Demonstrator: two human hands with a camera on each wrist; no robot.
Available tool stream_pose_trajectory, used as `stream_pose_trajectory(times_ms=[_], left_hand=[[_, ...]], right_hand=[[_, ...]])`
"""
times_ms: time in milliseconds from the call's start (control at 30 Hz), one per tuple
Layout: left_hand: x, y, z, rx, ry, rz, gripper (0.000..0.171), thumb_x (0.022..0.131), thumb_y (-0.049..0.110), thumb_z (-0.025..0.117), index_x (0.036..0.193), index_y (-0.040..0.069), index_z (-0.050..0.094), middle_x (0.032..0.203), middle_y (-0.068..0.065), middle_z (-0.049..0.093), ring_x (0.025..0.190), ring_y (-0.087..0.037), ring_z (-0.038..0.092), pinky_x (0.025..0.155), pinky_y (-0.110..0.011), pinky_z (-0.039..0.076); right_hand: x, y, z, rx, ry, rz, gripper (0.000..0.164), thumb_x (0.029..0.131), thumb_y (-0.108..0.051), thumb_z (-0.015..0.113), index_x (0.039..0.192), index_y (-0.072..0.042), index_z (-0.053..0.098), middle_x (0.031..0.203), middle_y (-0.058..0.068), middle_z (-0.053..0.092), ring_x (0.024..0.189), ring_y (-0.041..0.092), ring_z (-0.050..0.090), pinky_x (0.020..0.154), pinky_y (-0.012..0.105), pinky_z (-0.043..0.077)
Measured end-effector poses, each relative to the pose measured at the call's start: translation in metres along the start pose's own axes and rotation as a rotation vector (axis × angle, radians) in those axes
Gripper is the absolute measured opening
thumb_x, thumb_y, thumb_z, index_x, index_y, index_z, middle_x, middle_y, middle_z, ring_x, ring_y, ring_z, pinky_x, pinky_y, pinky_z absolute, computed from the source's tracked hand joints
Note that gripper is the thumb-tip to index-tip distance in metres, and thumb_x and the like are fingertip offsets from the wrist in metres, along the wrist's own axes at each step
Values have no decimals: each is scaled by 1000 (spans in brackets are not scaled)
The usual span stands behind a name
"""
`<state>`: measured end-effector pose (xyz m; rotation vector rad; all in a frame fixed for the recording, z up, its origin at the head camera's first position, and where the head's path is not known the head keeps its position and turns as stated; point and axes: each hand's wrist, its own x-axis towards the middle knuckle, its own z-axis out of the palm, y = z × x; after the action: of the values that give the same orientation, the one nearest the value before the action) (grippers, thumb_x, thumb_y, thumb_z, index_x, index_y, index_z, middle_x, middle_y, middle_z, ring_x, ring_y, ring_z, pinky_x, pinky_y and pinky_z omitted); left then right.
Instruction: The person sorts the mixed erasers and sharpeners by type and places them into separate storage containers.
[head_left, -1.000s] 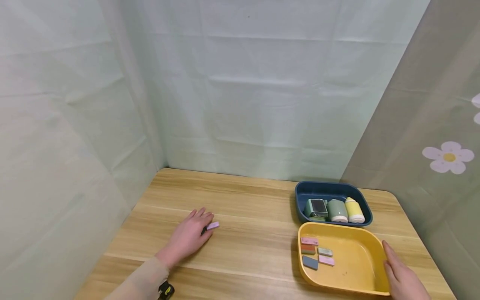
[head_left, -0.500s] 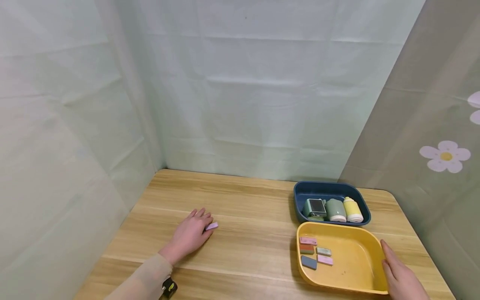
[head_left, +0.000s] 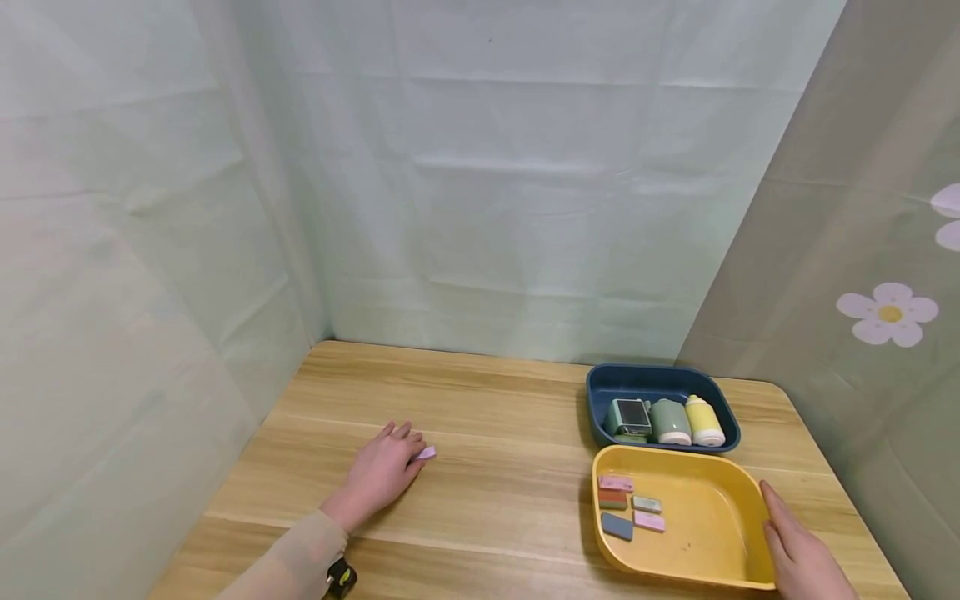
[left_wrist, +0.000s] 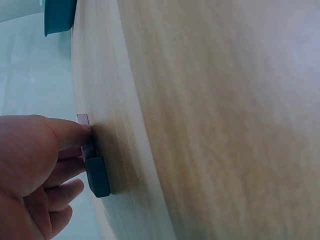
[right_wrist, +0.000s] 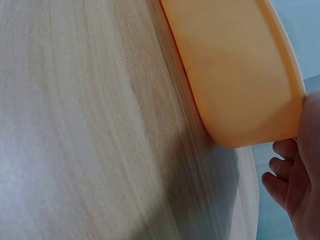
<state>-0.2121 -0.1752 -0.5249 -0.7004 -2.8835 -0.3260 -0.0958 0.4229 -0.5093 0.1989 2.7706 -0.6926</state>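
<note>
In the head view my left hand [head_left: 381, 468] is low over the table's left half. It pinches a small eraser-like block, whose lilac end [head_left: 426, 453] shows past the fingers. The left wrist view shows that lilac end [left_wrist: 83, 119] above the thumb and a dark teal block [left_wrist: 97, 177] below it; I cannot tell whether they are one piece. My right hand [head_left: 806, 554] rests against the right end of a yellow tray [head_left: 705, 454], fingers along its outside. Inside lie several small blocks, among them a blue-grey one [head_left: 617, 526] and a pink one [head_left: 648, 522].
Behind the yellow tray stands a navy tray [head_left: 652, 373] with a mint screened object [head_left: 630, 417], a grey-green container [head_left: 670, 421] and a yellow bottle [head_left: 703, 419]. Pale cloth [head_left: 487, 208] hangs behind the wooden table [head_left: 480, 517].
The left hand stays nearly in place, and less of the lilac end shows beyond its fingers. The right hand remains at the yellow tray. The head view has shifted slightly.
</note>
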Motion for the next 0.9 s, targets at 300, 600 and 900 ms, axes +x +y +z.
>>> stream_pose_trajectory(times_ms=[300, 600, 900], left_hand=[[1, -2, 5, 5, 60, 12, 18, 93, 17, 85, 107, 6, 82, 115, -14, 79, 125, -41, 68, 114, -58, 46], [2, -2, 5, -3, 109, -2, 11, 91, 11, 85, 101, 6, 82, 111, -17, 79, 121, -40, 71, 111, -58, 49], [3, 0, 3, -4, 106, -39, 13, 93, 12, 84, 104, 6, 83, 112, -15, 79, 124, -39, 69, 114, -58, 46]], right_hand=[[0, -2, 0, 1, 13, -11, 69, 119, -34, 23, 164, 11, -3, 165, 43, 11, 148, 64, 21, 114, 76, 24], [-1, -5, 2, 22, -7, 26, 70, 119, -35, 23, 164, 9, -7, 166, 41, 8, 149, 64, 19, 115, 76, 21], [-1, -6, 1, 15, -14, 39, 71, 119, -36, 24, 164, 8, -8, 166, 41, 8, 149, 64, 19, 115, 76, 21]])
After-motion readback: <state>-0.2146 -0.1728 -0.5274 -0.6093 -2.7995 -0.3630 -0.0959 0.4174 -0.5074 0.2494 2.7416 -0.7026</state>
